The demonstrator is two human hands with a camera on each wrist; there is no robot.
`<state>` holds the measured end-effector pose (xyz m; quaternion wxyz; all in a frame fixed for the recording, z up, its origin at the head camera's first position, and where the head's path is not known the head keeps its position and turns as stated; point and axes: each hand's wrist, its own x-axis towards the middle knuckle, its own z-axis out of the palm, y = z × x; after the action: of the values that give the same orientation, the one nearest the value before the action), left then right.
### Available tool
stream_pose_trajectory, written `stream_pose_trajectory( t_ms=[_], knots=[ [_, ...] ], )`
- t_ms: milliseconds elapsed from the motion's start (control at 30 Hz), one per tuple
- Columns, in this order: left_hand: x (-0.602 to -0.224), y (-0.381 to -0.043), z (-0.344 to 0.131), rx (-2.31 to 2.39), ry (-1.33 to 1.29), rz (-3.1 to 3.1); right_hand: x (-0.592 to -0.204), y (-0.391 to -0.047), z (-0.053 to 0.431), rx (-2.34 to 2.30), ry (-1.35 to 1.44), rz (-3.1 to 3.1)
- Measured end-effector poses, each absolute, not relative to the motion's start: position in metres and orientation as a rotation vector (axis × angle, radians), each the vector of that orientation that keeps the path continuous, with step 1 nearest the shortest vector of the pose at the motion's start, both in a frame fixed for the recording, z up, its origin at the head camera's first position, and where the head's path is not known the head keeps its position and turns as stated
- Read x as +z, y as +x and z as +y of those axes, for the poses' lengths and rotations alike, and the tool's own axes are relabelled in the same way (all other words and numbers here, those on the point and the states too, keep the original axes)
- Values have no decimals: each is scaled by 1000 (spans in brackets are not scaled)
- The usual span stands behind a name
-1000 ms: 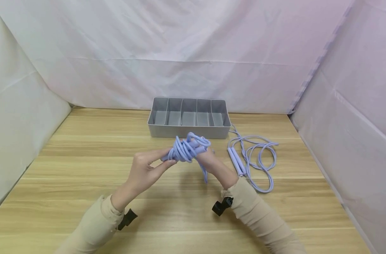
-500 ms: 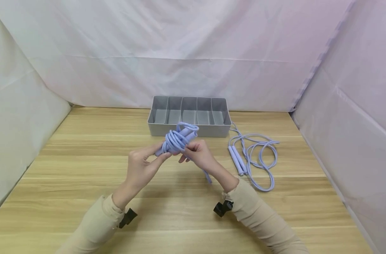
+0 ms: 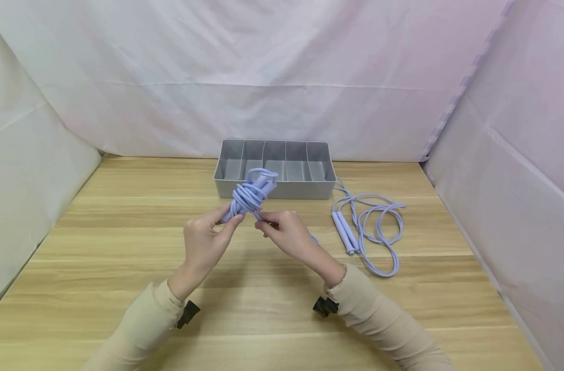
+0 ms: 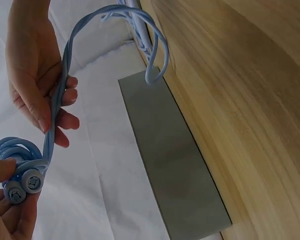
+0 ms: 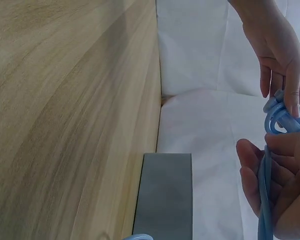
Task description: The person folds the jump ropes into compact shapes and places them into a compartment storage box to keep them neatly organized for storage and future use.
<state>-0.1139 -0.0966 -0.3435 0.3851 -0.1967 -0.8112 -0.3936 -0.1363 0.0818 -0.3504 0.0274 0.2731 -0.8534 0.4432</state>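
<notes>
Rope [image 3: 248, 198], pale blue and wound round its two handles [image 3: 267, 189], is up over the table [image 3: 263, 330]. The left hand [image 3: 202, 241] has its grip pinched on the near end. The right hand's [image 3: 287, 234] grip pinches the loose tail [image 4: 57, 102], just right. Farther off sits a gray box [image 3: 305, 191]. Another blue rope [image 3: 342, 233] lies to the right.

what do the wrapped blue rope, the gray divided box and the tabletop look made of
Wrapped rope: probably smooth plastic, softly shiny along its coils. Divided box: likely matte molded plastic, with thin walls. Tabletop: wood or wood-look laminate, low sheen; grain streaks show.
</notes>
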Motion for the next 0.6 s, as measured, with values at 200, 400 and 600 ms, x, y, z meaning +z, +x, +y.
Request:
stream_pose_trajectory(
  t_ms=[200, 400, 600],
  knots=[
    [-336, -115, -99, -1042, -465, -2019, -351, -134, 84, 1365, 841, -2621],
    [-328, -115, -104, -1064, -413, -2002, -352, -135, 90, 1436, 845, -2585],
    [-322, -117, -111, -1071, -353, -1953, -352, -133, 96, 1490, 839, -2576]
  ],
)
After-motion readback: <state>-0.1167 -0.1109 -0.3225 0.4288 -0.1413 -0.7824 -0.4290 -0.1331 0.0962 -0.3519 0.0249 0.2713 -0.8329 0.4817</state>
